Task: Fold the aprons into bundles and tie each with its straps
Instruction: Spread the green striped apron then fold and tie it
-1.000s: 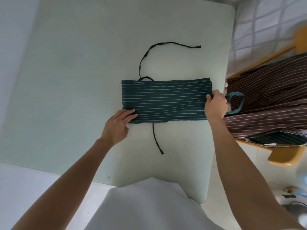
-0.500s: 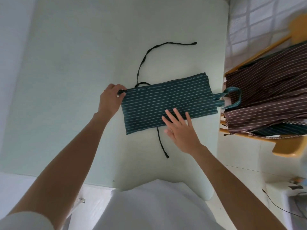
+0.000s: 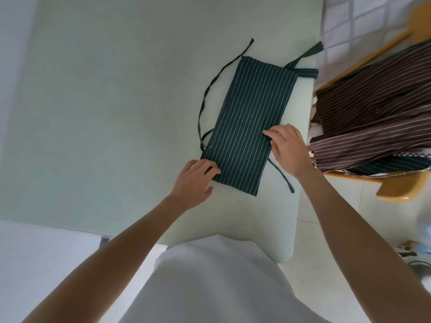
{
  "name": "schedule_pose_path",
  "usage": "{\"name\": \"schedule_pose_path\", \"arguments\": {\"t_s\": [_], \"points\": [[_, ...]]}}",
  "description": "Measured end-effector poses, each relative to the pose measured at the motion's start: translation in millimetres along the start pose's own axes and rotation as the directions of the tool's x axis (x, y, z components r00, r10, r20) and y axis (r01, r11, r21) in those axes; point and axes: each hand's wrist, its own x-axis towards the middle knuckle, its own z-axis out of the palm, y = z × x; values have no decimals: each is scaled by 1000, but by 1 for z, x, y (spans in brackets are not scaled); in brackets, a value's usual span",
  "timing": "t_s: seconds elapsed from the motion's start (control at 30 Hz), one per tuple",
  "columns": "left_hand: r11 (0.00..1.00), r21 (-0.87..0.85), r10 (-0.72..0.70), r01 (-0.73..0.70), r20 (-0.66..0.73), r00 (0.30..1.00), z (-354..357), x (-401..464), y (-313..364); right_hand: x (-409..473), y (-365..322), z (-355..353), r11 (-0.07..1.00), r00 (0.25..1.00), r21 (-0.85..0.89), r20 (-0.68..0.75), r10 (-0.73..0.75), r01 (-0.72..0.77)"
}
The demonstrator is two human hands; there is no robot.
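At frame centre, our left hand (image 3: 194,180) pinches the folded apron's (image 3: 249,122) lower-left corner on the bench (image 3: 116,101); our right hand (image 3: 288,148) grips its right edge.

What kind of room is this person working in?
Probably a home dining or kitchen corner, though that is a guess. A pale table holds a folded green striped apron, a wooden chair beside it is piled with brown striped aprons, and the floor is tiled.
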Motion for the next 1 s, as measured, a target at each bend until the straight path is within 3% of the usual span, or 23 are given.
{"name": "schedule_pose_path", "arguments": {"t_s": [0.13,0.3,0.4,0.53,0.67,0.8,1.0], "points": [[999,37,-24,27,-79,997,2,9,-8,-14,1,3,994,992,106,125,1,-15],[999,-34,-49,43,-225,973,-21,18,-9,-22,0,10,993,993,110,113,18,-31],[998,-49,-66,51,-389,919,-50,35,-8,-21,-1,13,979,994,176,50,94,-102],[999,-32,-28,13,-530,847,-89,88,-7,-17,-12,8,874,939,416,-116,325,-251],[995,-90,-17,-31,-480,877,-114,168,-17,-6,-16,1,740,847,561,-124,517,-370],[986,-166,-42,-9,-304,952,-110,240,-24,3,-9,0,619,752,600,-45,658,-506],[971,-191,-163,145,-85,983,-69,289,-30,11,4,-8,519,646,582,13,763,-626]]}}
